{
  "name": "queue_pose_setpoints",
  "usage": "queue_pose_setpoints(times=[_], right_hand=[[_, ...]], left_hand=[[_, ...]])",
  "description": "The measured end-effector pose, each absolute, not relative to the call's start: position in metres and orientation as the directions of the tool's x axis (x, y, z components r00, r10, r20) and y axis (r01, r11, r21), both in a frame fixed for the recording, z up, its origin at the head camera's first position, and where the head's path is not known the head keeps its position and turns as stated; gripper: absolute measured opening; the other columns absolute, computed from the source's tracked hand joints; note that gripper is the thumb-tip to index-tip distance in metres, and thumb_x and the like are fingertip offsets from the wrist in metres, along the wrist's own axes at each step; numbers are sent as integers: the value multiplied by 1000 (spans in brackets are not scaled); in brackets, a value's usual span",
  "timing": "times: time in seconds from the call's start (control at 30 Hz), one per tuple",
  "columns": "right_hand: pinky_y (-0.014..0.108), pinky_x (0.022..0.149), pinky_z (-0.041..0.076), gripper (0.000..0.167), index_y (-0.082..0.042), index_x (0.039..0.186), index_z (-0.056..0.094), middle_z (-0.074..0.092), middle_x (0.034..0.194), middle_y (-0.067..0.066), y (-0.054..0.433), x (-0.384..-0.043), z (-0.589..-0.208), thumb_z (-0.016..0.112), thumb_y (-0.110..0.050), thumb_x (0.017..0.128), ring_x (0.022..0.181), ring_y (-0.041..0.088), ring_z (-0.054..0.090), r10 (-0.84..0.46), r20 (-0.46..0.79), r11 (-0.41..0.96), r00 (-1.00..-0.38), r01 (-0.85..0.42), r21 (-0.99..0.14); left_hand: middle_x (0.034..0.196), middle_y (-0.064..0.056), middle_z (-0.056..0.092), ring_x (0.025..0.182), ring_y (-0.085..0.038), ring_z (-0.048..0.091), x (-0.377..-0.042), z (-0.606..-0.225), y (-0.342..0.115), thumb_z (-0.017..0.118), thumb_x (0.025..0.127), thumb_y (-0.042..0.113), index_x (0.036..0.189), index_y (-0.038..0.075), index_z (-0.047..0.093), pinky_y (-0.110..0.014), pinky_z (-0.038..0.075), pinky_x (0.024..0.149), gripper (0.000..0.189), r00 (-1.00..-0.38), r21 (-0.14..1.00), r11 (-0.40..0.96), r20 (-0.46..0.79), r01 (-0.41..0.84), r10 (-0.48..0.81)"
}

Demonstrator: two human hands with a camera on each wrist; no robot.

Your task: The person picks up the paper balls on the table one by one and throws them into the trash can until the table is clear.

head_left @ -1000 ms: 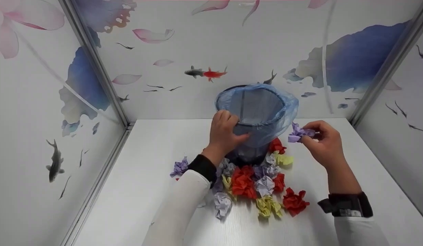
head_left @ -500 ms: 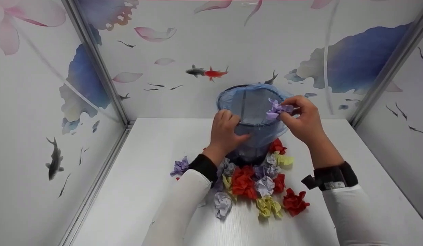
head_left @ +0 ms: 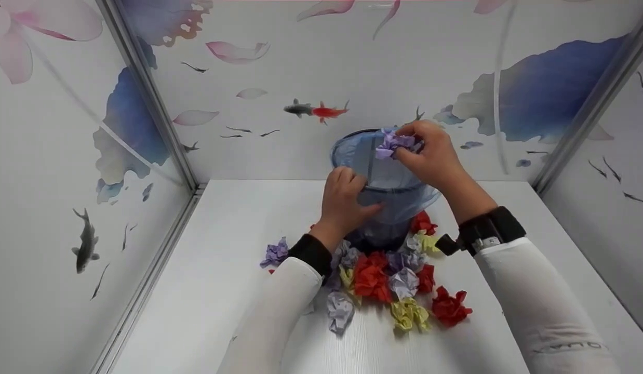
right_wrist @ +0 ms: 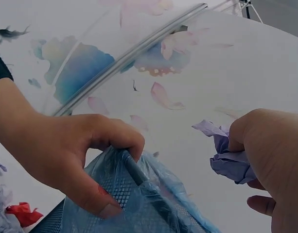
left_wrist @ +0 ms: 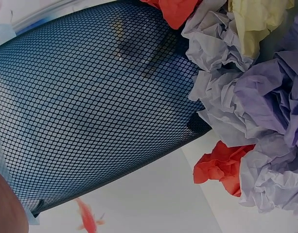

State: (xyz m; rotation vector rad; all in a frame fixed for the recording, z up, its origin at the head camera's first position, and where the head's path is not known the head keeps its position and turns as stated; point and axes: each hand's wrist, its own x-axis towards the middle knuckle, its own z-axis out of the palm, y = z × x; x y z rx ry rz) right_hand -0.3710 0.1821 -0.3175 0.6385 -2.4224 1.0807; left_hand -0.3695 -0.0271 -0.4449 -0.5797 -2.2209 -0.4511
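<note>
A dark mesh wastebasket (left_wrist: 95, 107), lined with a thin blue plastic bag (head_left: 399, 205), stands near the back wall. My left hand (head_left: 344, 202) grips its near rim, fingers hooked over the edge and thumb outside against the bag, as the right wrist view shows. My right hand (head_left: 430, 153) pinches a crumpled purple paper ball (head_left: 391, 144) above the basket's opening, apart from the rim. In the right wrist view, that paper ball (right_wrist: 229, 158) shows between thumb and fingers. The basket's bottom inside is hidden.
Several crumpled paper balls crowd the basket's foot: red (head_left: 372, 278), yellow (head_left: 409, 314), pale grey (head_left: 340, 311). A purple ball (head_left: 276, 253) lies left of my left wrist, and a red one (head_left: 450, 306) lies at the right. Printed wall panels (head_left: 238, 150) enclose the white table (head_left: 212, 249).
My right hand has carried the purple paper ball left and upward, from beside the wastebasket to above its opening. My left hand keeps its grip on the rim.
</note>
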Motion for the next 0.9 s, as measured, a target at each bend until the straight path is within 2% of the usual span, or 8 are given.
queue_pose_setpoints(times=[0.2, 0.73, 0.9], right_hand=[[41, 87, 51, 26, -10, 118, 69, 62, 115, 10, 183, -378, -321, 67, -18, 93, 101, 25, 56, -262, 501, 614, -825, -543, -572], [53, 95, 51, 24, -4, 116, 69, 65, 116, 16, 182, -386, -333, 69, -10, 92, 104, 32, 59, -380, 491, 575, -784, -616, -538], [54, 96, 52, 27, -6, 119, 69, 65, 119, 15, 186, -386, -336, 70, -14, 94, 107, 32, 59, -402, 472, 580, -785, -616, -532]], left_hand=[[91, -3, 40, 96, -21, 41, -369, -444, -27, 80, 77, 64, 89, 16, 54, -36, 33, 86, 56, -616, 145, 834, 741, 533, 265], [90, -4, 41, 96, -22, 42, -368, -444, -28, 78, 78, 65, 90, 15, 56, -37, 33, 88, 56, -601, 129, 836, 753, 534, 268], [89, -4, 40, 95, -23, 42, -368, -443, -28, 76, 79, 67, 89, 14, 56, -37, 34, 87, 58, -585, 113, 837, 765, 535, 271]])
